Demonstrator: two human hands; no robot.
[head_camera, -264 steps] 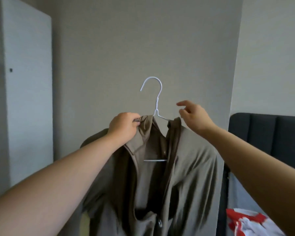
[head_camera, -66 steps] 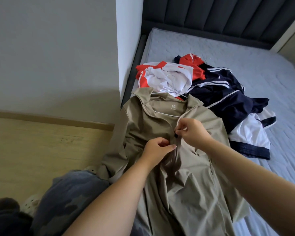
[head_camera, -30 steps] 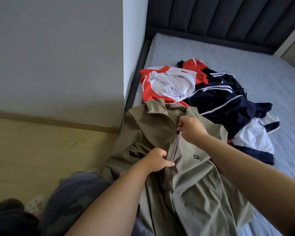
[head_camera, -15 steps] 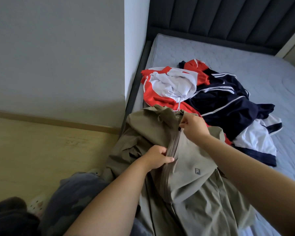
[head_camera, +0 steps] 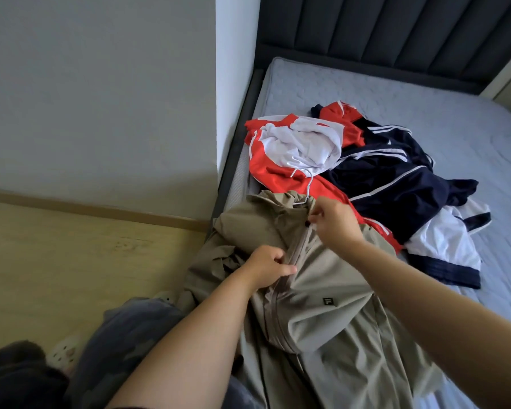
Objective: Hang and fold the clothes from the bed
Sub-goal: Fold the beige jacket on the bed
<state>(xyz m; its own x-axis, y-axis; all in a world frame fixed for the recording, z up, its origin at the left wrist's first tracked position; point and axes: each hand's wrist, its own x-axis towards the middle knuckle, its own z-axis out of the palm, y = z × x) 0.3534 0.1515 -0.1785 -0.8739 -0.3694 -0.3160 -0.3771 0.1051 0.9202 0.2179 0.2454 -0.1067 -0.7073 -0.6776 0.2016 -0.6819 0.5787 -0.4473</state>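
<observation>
A khaki zip jacket (head_camera: 331, 290) lies on the near corner of the bed (head_camera: 425, 107), on a white wire hanger (head_camera: 306, 184) whose hook sticks out at the collar. My left hand (head_camera: 267, 268) pinches the fabric beside the zipper at chest height. My right hand (head_camera: 334, 222) pinches the zipper pull near the collar. The zip is closed up to that point. Behind the jacket lies a red and white hooded top (head_camera: 295, 149) and a navy jacket with white stripes (head_camera: 401, 178).
A white and navy garment (head_camera: 446, 246) lies at the right of the pile. A grey wall corner (head_camera: 233, 84) stands left of the bed, with wooden floor (head_camera: 71, 255) below it. The dark padded headboard (head_camera: 396, 31) runs along the back. My knees in dark trousers (head_camera: 124, 343) are at bottom left.
The jacket went from held up on its hanger to lying on the bed. Over the last second my right hand has drawn the zipper pull up towards the collar, bunching the collar.
</observation>
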